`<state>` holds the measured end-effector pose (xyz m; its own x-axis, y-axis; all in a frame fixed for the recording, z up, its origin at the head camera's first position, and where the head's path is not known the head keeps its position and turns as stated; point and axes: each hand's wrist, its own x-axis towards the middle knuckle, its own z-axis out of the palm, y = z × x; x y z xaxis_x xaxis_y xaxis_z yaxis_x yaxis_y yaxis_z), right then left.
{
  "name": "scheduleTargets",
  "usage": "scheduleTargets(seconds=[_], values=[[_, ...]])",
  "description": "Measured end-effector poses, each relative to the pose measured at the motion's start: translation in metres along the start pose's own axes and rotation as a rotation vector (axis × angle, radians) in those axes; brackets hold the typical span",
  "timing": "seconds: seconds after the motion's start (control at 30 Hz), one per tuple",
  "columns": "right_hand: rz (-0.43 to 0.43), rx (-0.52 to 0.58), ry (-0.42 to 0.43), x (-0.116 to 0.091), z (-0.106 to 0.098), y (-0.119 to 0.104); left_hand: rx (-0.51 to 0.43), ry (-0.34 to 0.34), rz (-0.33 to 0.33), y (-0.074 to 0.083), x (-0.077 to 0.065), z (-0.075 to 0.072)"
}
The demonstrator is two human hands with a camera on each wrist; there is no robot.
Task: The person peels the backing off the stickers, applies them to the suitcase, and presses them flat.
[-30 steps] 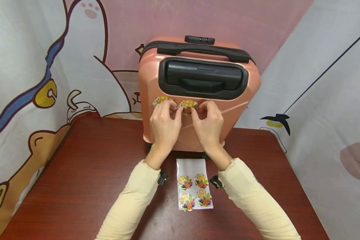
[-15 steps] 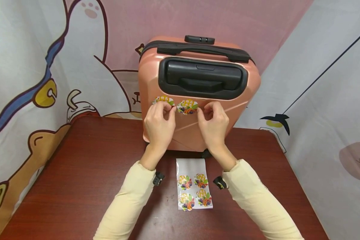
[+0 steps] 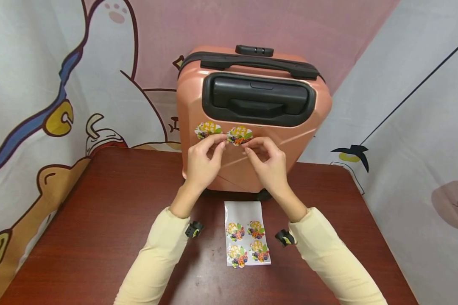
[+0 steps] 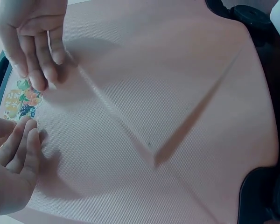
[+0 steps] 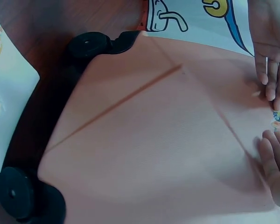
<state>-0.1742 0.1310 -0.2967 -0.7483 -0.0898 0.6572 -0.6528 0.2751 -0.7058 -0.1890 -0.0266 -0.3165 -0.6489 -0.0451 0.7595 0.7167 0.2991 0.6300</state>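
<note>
Flanking a fruit-patterned sticker [image 3: 239, 135], two bare hands meet its lower margin from opposite sides on a salmon-pink suitcase [image 3: 240, 171]. The sticker lies on the broad face turned toward the person, below the recessed black handle [image 3: 260, 91] and just right of a second sticker [image 3: 207, 129] of matching design. The left hand [image 3: 204, 161] brings forefinger and thumb to the sticker's left edge; the right hand [image 3: 269, 165] brings its own to the lower right edge. The hands stand apart from each other, the sticker between them; whether finger and thumb pinch the rim or merely touch it cannot be told. In both wrist views, the other fingers extend loosely, lightly bent.

The suitcase stands on wheels [image 5: 88, 44] at the far side of a reddish-brown table [image 3: 99, 233]. Nearer the person, between the wrists, lies a white sheet [image 3: 242, 212] bearing four printed stickers [image 3: 235, 232] in two rows of two. Cream sleeves [image 3: 152, 254] cover the arms, with a dark wrist device [image 3: 194, 229] at each cuff. Behind hangs a cloth [image 3: 156, 42] printed with cartoon figures.
</note>
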Motion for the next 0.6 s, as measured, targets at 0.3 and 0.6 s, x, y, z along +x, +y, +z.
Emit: scheduleTargets(seconds=[0.3, 0.6], values=[[0.0, 0.03, -0.067, 0.001, 0.001, -0.001, -0.044, -0.022, -0.005, -0.002, -0.001, 0.0], [-0.174, 0.078, -0.064, 0.022, 0.006, -0.006, -0.02, -0.012, -0.006, -0.002, -0.001, 0.0]])
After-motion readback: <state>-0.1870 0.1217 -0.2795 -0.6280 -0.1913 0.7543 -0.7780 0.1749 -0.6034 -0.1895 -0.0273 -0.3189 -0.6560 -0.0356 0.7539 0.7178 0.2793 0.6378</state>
